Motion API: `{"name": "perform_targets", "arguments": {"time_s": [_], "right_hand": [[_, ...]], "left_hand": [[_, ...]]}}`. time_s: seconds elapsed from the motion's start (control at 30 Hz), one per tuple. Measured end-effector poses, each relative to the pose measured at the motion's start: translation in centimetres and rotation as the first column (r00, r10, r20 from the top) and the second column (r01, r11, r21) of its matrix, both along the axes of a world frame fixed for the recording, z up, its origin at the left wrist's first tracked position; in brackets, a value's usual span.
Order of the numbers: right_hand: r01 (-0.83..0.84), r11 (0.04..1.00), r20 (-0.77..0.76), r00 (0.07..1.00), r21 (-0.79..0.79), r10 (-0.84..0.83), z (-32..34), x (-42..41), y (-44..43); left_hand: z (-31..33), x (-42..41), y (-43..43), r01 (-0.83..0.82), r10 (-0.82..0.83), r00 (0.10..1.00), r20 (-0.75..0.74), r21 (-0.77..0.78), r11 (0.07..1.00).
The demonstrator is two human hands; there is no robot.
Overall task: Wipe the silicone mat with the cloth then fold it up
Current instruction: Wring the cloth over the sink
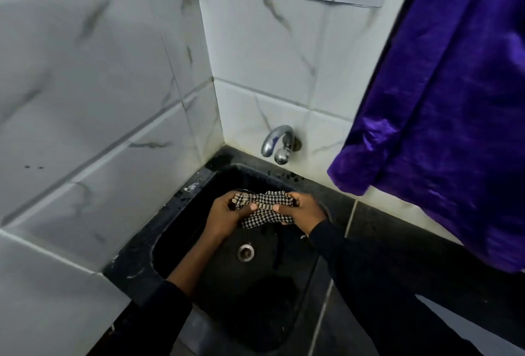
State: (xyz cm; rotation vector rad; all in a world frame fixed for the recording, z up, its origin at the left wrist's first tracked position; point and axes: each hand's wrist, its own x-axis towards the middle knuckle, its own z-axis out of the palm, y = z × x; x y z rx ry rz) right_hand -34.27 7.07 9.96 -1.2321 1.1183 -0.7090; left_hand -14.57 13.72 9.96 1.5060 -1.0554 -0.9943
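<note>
head view, cloth (264, 209) bunched between left hand (224, 217) and right hand (305, 210), both gripping it

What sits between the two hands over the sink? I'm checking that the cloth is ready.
The head view shows the checkered cloth bunched between the left hand and right hand, both gripping it.
</note>
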Motion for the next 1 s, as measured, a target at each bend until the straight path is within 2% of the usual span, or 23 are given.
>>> {"name": "perform_targets", "arguments": {"time_s": [0.17, 0.23, 0.3, 0.47, 0.57, 0.63, 0.73, 0.83, 0.9, 1.0], "right_hand": [[0.052, 0.998, -0.062, 0.997, -0.047, -0.055, -3.1, 6.4, -6.1], [0.114, 0.991, -0.067, 0.991, -0.065, -0.118, -4.3, 8.6, -8.5], [0.135, 0.987, -0.137, 0.980, -0.092, -0.147, -5.1, 10.1, -10.7], [0.086, 0.981, -0.229, 0.965, -0.174, -0.126, -6.7, 14.4, -16.2], [-0.001, 0.978, -0.346, 0.936, -0.207, -0.072, -8.2, 16.7, -18.9], [-0.066, 0.966, -0.405, 0.913, -0.249, -0.042, -9.4, 18.2, -20.3], [-0.133, 0.939, -0.503, 0.863, -0.316, -0.047, -10.8, 20.5, -22.0], [-0.219, 0.890, -0.600, 0.796, -0.400, -0.073, -12.3, 22.0, -23.6], [-0.279, 0.856, -0.654, 0.752, -0.436, -0.089, -13.3, 22.7, -24.4], [-0.387, 0.811, -0.751, 0.654, -0.439, -0.095, -14.2, 23.4, -25.0]], "left_hand": [[-3.8, 6.3, -5.7, -0.090, 0.085, 0.992, 0.098, 0.052, 0.995], [-5.2, 8.1, -8.4, -0.086, 0.080, 0.987, 0.138, 0.040, 0.995], [-5.9, 9.5, -10.7, -0.064, 0.062, 0.975, 0.215, 0.003, 0.998], [-8.4, 13.2, -16.2, -0.088, 0.085, 0.970, 0.230, 0.004, 0.996], [-9.6, 15.0, -18.8, -0.123, 0.117, 0.934, 0.338, -0.003, 0.992], [-10.6, 16.2, -20.3, -0.068, 0.058, 0.877, 0.476, 0.004, 0.998], [-12.1, 17.4, -22.5, 0.071, -0.069, 0.733, 0.677, 0.025, 0.997], [-12.9, 17.7, -24.1, 0.119, -0.135, 0.604, 0.786, 0.078, 0.990], [-13.5, 17.9, -24.7, 0.106, -0.169, 0.483, 0.859, 0.135, 0.985], [-14.8, 18.4, -25.1, 0.129, -0.195, 0.335, 0.922, 0.160, 0.979]]}}
